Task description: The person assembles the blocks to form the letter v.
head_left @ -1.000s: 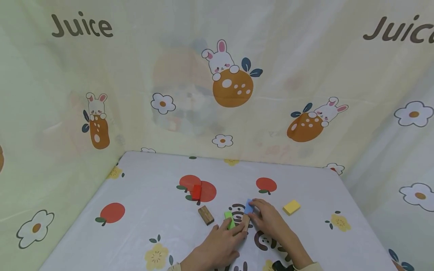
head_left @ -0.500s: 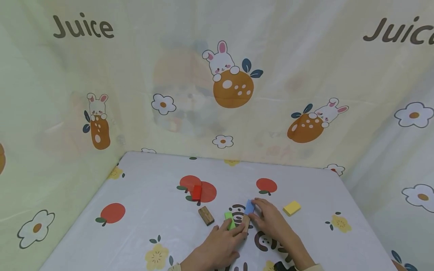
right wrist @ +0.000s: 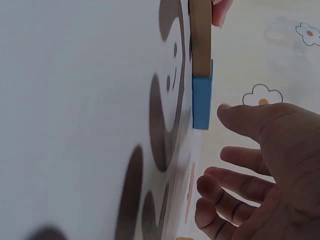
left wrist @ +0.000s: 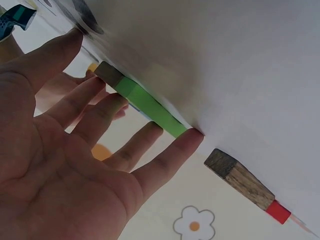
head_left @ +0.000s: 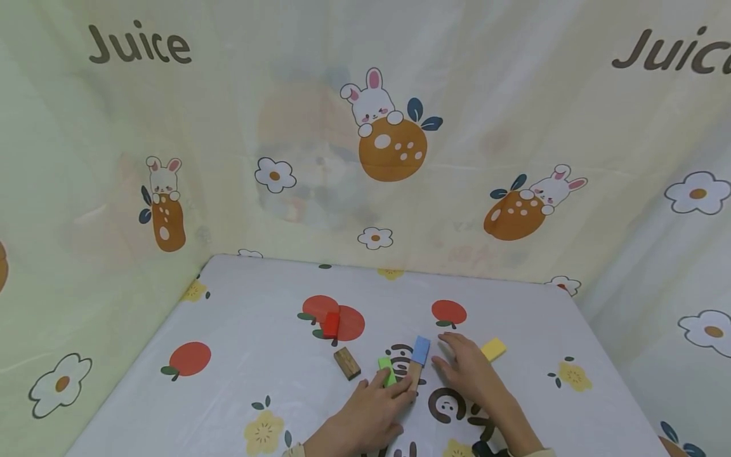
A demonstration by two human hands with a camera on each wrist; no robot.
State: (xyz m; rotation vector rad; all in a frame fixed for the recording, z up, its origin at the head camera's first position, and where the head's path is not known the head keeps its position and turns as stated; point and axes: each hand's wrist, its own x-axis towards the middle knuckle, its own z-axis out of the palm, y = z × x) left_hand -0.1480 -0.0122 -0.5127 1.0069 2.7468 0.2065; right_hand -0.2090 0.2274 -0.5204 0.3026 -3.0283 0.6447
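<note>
In the head view a blue block (head_left: 421, 350) lies end to end with a tan wooden block (head_left: 414, 373) on the patterned tablecloth. Just left of them is a green block (head_left: 385, 364), partly hidden by my left hand (head_left: 368, 409). That hand's fingers reach forward, loosely spread; fingertips are at the green block and the tan one. The left wrist view has the fingers fairly straight along the green block (left wrist: 150, 106). To the right of the blue block, my right hand (head_left: 471, 367) is apart from it, thumb and fingers spread with nothing between them.
A dark brown wooden block (head_left: 347, 363) lies left of the green one, with a red block (head_left: 331, 324) beyond it. At the right, behind my right hand, is a yellow block (head_left: 494, 348). A printed curtain (head_left: 320, 209) hangs along the table's far edge.
My right hand has let go of the blue block and drawn away to the right, now partly covering the yellow block. The left hand and the blocks stay where they were.
</note>
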